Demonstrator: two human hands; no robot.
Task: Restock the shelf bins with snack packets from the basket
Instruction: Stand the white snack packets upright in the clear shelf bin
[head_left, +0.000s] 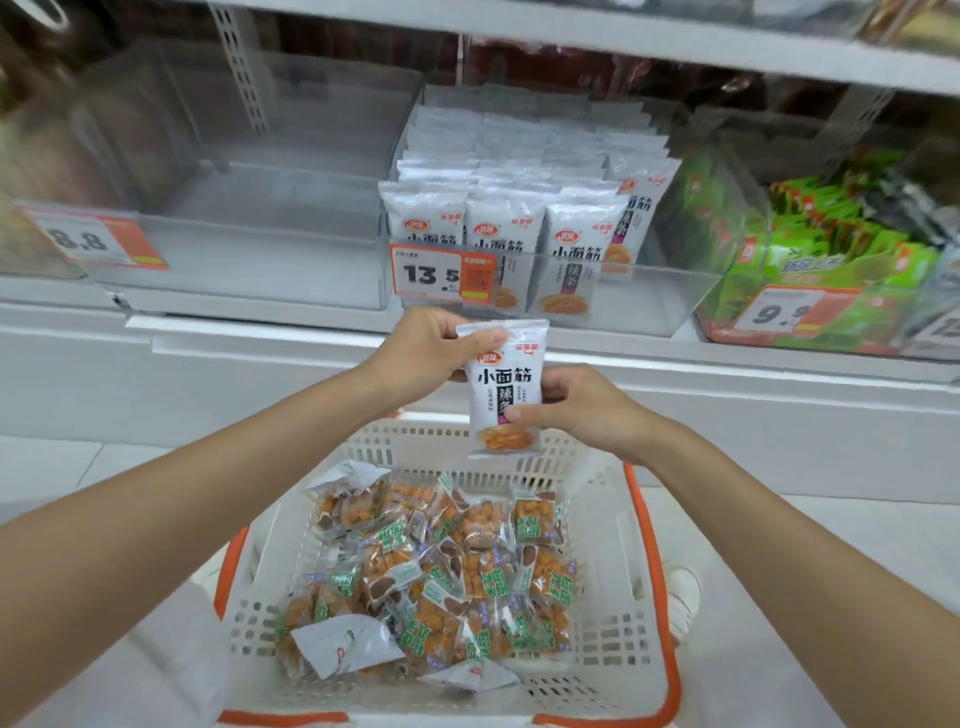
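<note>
Setting: a shop aisle with a white shelf (260, 332) carrying clear plastic bins, and pale floor (78, 467) below it.
Left bin (249, 260): see-through walls, with a price tag reading 8.8 (93, 240) on its front left corner.
Middle bin (649, 291): holds rows of white packets (506, 228) standing upright, faces forward, packed close. A tag reading 13.5 (441, 274) is on its front wall.
Right bin (727, 218): filled with green packets (810, 249). A tag starting 9. (784, 312) is on the front, its last digit blurred.
Held packet (506, 384): white, same print as the middle bin's stock. It is upright in the air, just below and in front of the middle bin and above the far rim of the basket.
Left hand (426, 348): pinches the packet's top left corner, thumb on the front and the other fingers curled behind.
Right hand (587, 410): pinches the packet's lower right edge, thumb tip on the front and fingers (550, 387) curled round the side.
Basket (608, 649): white slotted plastic with an orange rim, on the floor between the forearms.
Basket contents: a loose heap of small orange-filled packets (441, 561) with green print, some flipped to show a white back.
Edge of view: a white shoe (683, 592) just beside the basket's right side.
</note>
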